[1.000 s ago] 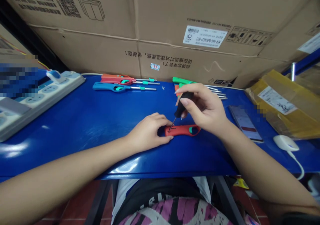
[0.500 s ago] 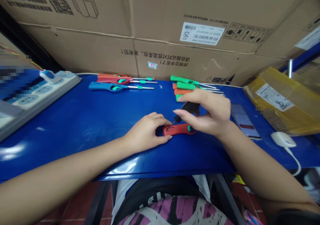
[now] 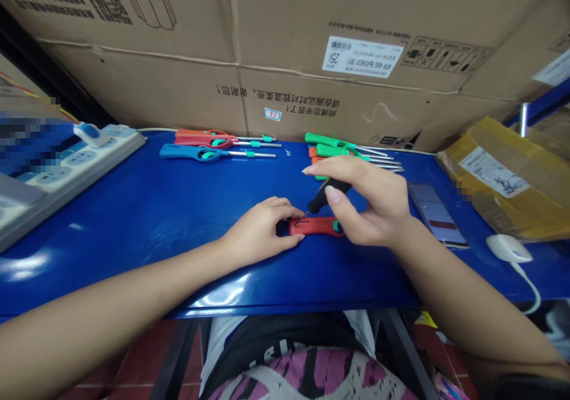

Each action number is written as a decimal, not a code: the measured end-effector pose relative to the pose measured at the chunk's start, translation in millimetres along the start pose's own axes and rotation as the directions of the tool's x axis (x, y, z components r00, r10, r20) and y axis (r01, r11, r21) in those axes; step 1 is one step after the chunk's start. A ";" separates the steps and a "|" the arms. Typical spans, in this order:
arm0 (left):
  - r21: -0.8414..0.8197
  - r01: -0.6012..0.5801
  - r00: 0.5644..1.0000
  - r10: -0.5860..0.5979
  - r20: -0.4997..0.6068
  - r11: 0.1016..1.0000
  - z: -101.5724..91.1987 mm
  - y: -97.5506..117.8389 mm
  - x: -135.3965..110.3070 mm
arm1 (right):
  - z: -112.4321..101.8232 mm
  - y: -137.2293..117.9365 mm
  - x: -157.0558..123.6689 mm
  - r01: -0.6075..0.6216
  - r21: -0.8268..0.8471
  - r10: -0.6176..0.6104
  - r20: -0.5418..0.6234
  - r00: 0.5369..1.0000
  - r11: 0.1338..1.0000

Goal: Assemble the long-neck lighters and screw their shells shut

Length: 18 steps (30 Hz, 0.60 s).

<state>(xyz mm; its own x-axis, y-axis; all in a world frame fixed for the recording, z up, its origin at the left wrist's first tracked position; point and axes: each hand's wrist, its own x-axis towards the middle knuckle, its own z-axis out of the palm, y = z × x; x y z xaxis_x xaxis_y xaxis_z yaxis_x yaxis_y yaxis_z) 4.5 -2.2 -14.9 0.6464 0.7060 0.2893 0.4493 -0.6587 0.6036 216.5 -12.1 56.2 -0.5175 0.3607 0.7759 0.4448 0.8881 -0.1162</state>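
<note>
A red lighter handle [image 3: 314, 226] lies flat on the blue table [image 3: 155, 210]. My left hand [image 3: 260, 231] is curled over its left end and pins it down. My right hand [image 3: 367, 201] pinches a small black-handled screwdriver [image 3: 321, 194], whose thin tip rests on the handle's left part. Part of the handle is hidden under my right fingers.
Red and blue long lighters [image 3: 214, 145] lie at the back left, green and orange ones [image 3: 342, 149] behind my right hand. A white power strip [image 3: 71, 162] sits far left, a phone [image 3: 434, 213], a white mouse [image 3: 507, 248] and a yellow parcel [image 3: 507, 174] at the right. Cardboard boxes [image 3: 285, 44] wall the back.
My right hand tipped the screwdriver lower and shifted its grip; the tip stays on the red handle. My left hand held still on the handle.
</note>
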 end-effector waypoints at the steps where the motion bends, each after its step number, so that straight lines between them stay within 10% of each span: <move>1: -0.005 0.000 1.000 0.000 -0.002 1.000 -0.1 0.2 0.1 | -2.5 -0.3 0.1 -0.016 0.040 0.014 0.034 0.999 0.999; 18: 0.015 -0.022 1.000 0.022 0.008 1.000 1.8 0.1 -0.9 | -2.7 -3.2 1.7 -0.052 -0.077 0.058 0.070 0.996 0.996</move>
<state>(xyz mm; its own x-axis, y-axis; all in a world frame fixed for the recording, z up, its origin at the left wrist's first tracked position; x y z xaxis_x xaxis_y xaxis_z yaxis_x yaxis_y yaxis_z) 5.0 -3.4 -16.5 0.6612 0.6890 0.2968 0.4436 -0.6781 0.5860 216.2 -15.1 59.6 -0.5407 0.4302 0.7229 0.5261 0.8435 -0.1084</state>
